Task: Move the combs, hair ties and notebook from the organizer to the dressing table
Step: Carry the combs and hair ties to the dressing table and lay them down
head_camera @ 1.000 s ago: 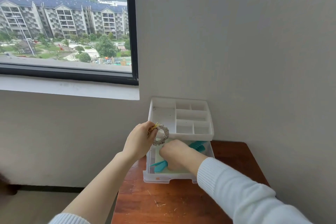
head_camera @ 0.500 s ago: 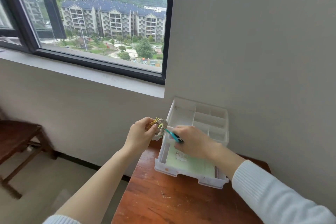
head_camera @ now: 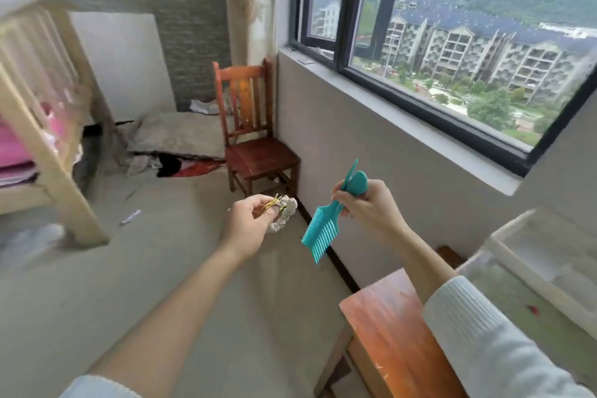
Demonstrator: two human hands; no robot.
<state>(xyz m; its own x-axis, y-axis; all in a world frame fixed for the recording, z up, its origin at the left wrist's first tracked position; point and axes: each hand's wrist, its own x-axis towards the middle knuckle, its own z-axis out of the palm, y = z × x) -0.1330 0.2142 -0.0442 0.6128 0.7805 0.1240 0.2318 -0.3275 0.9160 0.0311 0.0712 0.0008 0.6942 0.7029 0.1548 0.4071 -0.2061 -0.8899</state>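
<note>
While both arms reach out over the grey concrete floor [head_camera: 97, 284], the room spreads behind them: a wide black-framed window [head_camera: 436, 52] in the pale wall on the right and a slatted pale wooden bed frame [head_camera: 42, 126] on the left. A red-brown wooden chair [head_camera: 255, 136] stands in the corner under the window's left end. At the lower right is the corner of a reddish wooden table [head_camera: 384, 326], and on it, blurred at the picture's edge, sits the clear plastic drawer organizer [head_camera: 546, 255]. The right hand [head_camera: 368, 203], in a white knit sleeve, is closed around the handles of the teal plastic combs [head_camera: 323, 229], one with its teeth hanging down and to the left. Apart from them, the left hand [head_camera: 245, 223] pinches a cream fabric scrunchie [head_camera: 284, 213] together with thin yellow-green elastic hair ties [head_camera: 273, 202] between thumb and fingers.
</note>
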